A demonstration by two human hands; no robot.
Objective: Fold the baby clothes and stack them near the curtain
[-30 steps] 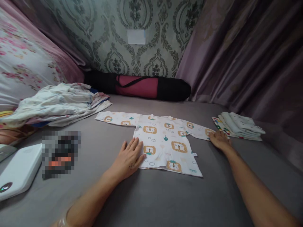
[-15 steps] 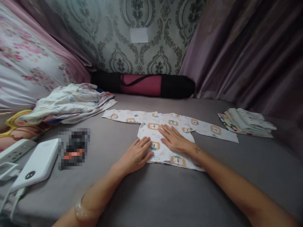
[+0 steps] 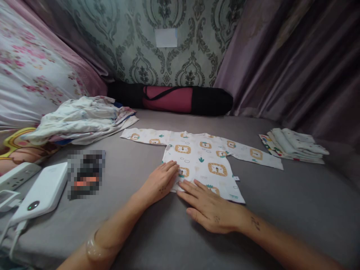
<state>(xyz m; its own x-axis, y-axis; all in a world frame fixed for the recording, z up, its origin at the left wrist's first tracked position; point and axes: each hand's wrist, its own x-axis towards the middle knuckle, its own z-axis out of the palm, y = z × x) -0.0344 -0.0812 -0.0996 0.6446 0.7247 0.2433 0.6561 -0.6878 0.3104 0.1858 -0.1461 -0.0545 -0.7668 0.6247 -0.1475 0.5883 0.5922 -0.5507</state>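
Observation:
A small white long-sleeved shirt (image 3: 194,155) printed with orange lion faces and green leaves lies spread out flat, both sleeves stretched sideways. On its lower left edge rests my left hand (image 3: 163,178), fingers laid flat and close together. My right hand (image 3: 209,206) is at the bottom hem, its fingertips on the fabric and its palm over the grey sheet (image 3: 157,236). The fingers of this hand are extended and slightly apart. Neither hand grips the cloth.
Right of the shirt sits a stack of folded clothes (image 3: 295,146). A loose heap of clothes (image 3: 81,118) lies at left. Nearer are a white power bank (image 3: 42,193) with cables, a power strip (image 3: 19,176) and a pixelated object (image 3: 86,174). A black-and-maroon bag (image 3: 168,99) lies along the wall.
My right hand has slid from the middle of the shirt down toward me to the hem, uncovering the chest print. My left hand has shifted only slightly.

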